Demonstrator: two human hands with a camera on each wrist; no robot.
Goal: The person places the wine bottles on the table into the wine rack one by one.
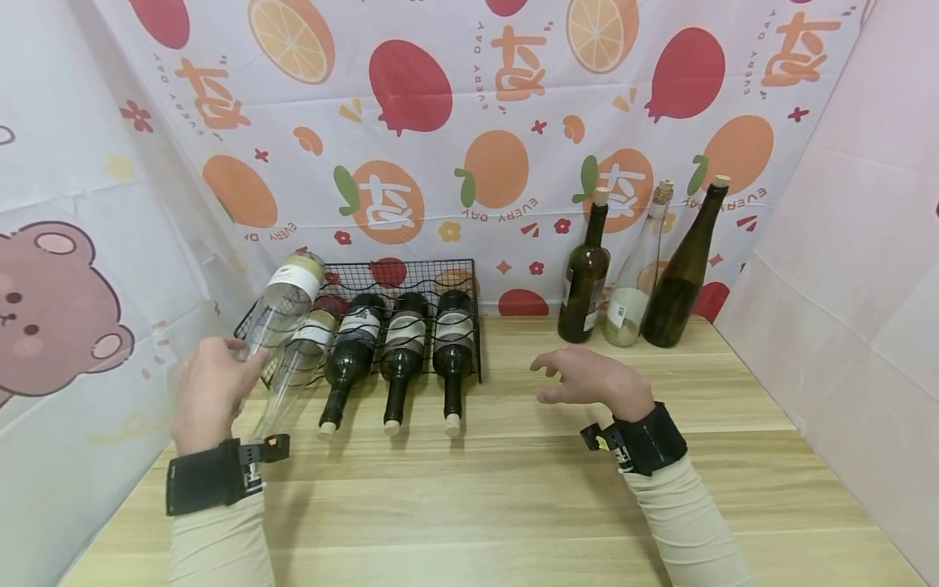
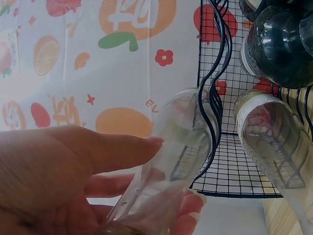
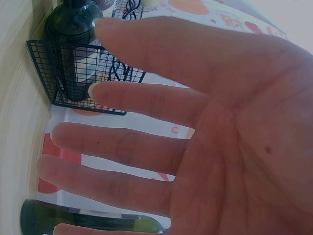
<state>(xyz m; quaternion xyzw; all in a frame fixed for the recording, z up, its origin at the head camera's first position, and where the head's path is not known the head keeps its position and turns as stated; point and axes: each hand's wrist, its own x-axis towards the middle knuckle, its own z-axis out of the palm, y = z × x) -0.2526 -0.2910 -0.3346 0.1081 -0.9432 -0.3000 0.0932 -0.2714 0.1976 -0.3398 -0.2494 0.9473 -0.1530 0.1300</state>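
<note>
My left hand (image 1: 216, 387) grips a clear glass bottle (image 1: 282, 306) with a pale label by its narrower part, at the left end of a black wire rack (image 1: 475, 326). In the left wrist view, thumb and fingers wrap the clear glass, and its wide end is by the rack's wavy wires (image 2: 215, 98). Beside it another clear bottle (image 1: 297, 359) lies in the rack, then several dark corked bottles (image 1: 399, 359), necks toward me. My right hand (image 1: 594, 379) is held over the table, holding nothing; the right wrist view shows its fingers spread and nearly straight.
At the back right stand a dark corked bottle (image 1: 583, 285), a clear corked bottle (image 1: 627, 306) and a tall olive-green bottle (image 1: 678, 285). The wooden table (image 1: 469, 505) meets a fruit-print cloth (image 1: 455, 196) behind and light cloth walls at both sides.
</note>
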